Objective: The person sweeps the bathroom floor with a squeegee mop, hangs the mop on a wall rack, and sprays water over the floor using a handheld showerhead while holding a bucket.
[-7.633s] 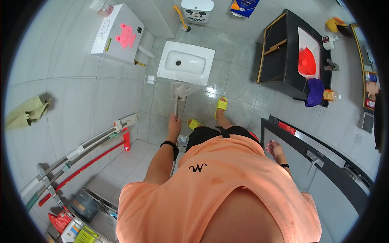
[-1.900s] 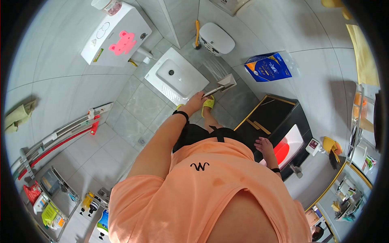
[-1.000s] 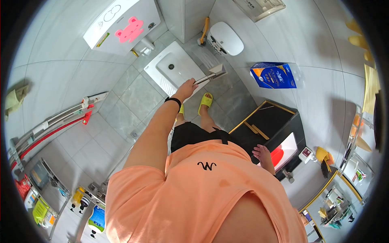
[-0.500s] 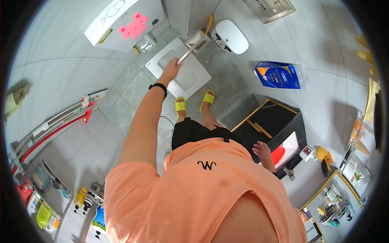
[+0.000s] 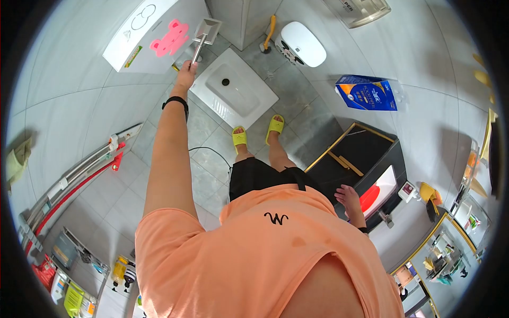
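My left hand [image 5: 185,77], with a black band on its wrist, is closed around the pale handle of a tool with a grey, squarish head [image 5: 208,31]. What kind of tool it is I cannot make out. It is raised beside a white cistern [image 5: 140,29] with a pink bear-shaped sticker, left of the white squat toilet [image 5: 241,98]. The toilet's dark drain hole is visible. Fingers apart and holding nothing, my right hand [image 5: 348,200] hangs beside the washbasin [image 5: 386,186], near a red basin [image 5: 369,198] in it.
A yellow-handled tool [image 5: 270,32] stands in the far corner beside a white bin [image 5: 302,45]. On the right are a black cabinet [image 5: 366,143] and a blue tissue pack [image 5: 367,94]. A dark cable [image 5: 209,148] lies on the floor at my left.
My left hand has carried the square-headed tool left from above the toilet towards the cistern, uncovering the drain hole. My right hand stays beside the washbasin.
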A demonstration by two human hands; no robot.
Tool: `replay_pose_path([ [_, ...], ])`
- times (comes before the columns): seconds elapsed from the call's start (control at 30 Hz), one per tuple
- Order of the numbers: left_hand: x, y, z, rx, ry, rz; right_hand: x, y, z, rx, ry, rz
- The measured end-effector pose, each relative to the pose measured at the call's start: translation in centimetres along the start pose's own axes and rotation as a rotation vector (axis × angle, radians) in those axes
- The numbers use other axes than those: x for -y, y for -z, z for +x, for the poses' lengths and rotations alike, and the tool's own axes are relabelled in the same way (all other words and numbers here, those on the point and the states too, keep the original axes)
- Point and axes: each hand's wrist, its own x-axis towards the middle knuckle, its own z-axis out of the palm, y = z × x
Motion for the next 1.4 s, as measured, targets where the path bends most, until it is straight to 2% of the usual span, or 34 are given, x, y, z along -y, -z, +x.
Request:
replay_pose_path([
  [0.6, -3.9, -1.1, -0.4, 0.138, 0.05, -0.057, -3.1, -1.8, -1.7, 0.041, -0.002, 0.026],
  [1.0, -3.9, -5.8, -4.0, 0.424, 0.082, -0.178, -4.4, -1.8, -1.5, 0.028, 0.003, 0.04],
  [1.07, -4.2, -6.4, -5.5, 0.514, 0.096, -0.173, -4.6, -1.6, -1.4, 0.032, 0.009, 0.043],
  [1.37, -2.1, -11.2, -16.2, 0.612, 0.112, -0.032, -5.1, -0.3, 0.5, 0.083, -0.01, 0.026],
  [1.4, -0.6, -12.4, -17.9, 0.592, 0.055, -0.004, -5.1, 0.0, 1.0, 0.099, -0.028, 0.004],
])
